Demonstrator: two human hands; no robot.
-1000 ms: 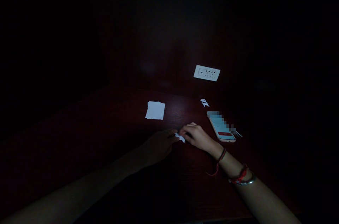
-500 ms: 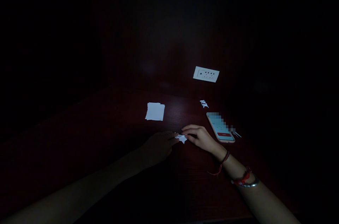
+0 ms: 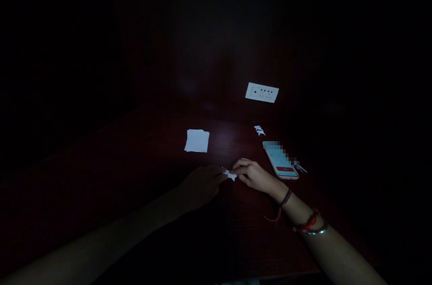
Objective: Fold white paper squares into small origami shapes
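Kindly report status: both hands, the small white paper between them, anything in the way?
Left hand, right hand: both touching small white paper. Paper: pointed tips, partly covered. Phone near right hand, not between hands.

The left hand (image 3: 201, 186) and right hand (image 3: 254, 174) flank the star (image 3: 232, 176); behind it on the table (image 3: 229, 139), papers (image 3: 197, 141) lie left and scraps (image 3: 260, 131) right, the phone (image 3: 282, 164) before the scraps, the socket (image 3: 262, 92) on the wall (image 3: 209, 73) beyond.

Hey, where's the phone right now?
In the head view, the phone lies on the table, right of centre, just right of the right hand, with small paper pieces past its far end.
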